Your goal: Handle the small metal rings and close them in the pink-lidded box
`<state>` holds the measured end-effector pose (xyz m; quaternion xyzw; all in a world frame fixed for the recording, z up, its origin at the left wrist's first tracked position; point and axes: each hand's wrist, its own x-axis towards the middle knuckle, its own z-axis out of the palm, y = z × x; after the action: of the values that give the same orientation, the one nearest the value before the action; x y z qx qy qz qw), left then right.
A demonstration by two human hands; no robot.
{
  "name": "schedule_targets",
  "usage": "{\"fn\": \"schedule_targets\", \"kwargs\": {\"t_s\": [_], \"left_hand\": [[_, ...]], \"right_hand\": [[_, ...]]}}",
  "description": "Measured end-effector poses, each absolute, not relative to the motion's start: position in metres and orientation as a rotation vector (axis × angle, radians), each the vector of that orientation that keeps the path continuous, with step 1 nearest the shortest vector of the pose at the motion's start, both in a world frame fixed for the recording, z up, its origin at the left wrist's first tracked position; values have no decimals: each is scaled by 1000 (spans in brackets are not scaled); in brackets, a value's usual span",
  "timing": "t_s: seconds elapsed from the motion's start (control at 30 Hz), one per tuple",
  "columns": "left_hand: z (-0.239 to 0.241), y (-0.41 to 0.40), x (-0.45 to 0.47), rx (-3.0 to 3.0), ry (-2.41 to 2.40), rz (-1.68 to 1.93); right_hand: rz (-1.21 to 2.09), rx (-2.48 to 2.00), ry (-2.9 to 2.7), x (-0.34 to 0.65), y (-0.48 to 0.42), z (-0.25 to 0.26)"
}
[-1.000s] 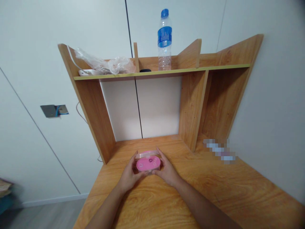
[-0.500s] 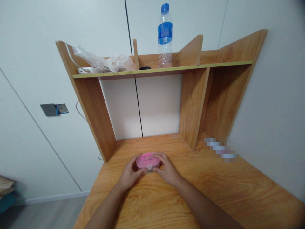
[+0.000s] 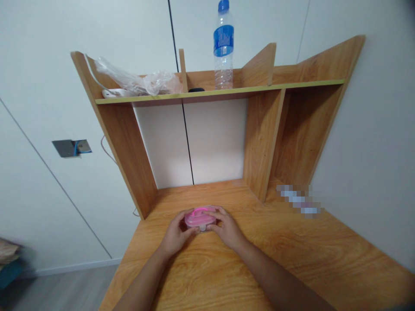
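A small rounded plastic box (image 3: 197, 221) with a pink lid and a clear front clasp rests on the wooden desk (image 3: 201, 272). Its lid is down, and a brighter pink handle lies on top. My left hand (image 3: 176, 234) grips the box's left side, thumb at the front and fingers round the back. On the opposite side my right hand (image 3: 227, 228) holds it too, with the thumb near the clasp and fingers over the lid's right part. What is inside the box cannot be made out.
Behind the desk surface stands a wooden shelf unit (image 3: 264, 142). On its upper board are a blue-capped water bottle (image 3: 223, 47), a crumpled plastic bag (image 3: 158, 82) and a small dark object (image 3: 196, 90). A blurred-out item (image 3: 298, 199) lies at the right, by the wall.
My right fingers and thumb have shifted slightly on the box. Both hands still hold it in about the same place, and the camera view has tilted a little.
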<state>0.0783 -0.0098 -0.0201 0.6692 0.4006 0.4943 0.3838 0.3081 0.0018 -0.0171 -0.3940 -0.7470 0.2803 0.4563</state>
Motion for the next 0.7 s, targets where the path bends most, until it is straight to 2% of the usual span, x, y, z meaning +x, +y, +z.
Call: {"fn": "schedule_targets", "kwargs": {"t_s": [0.7], "left_hand": [[-28,-10,85,1932,1121,1322]], "right_hand": [[629,-948,-1870,307,-2,-14]]}}
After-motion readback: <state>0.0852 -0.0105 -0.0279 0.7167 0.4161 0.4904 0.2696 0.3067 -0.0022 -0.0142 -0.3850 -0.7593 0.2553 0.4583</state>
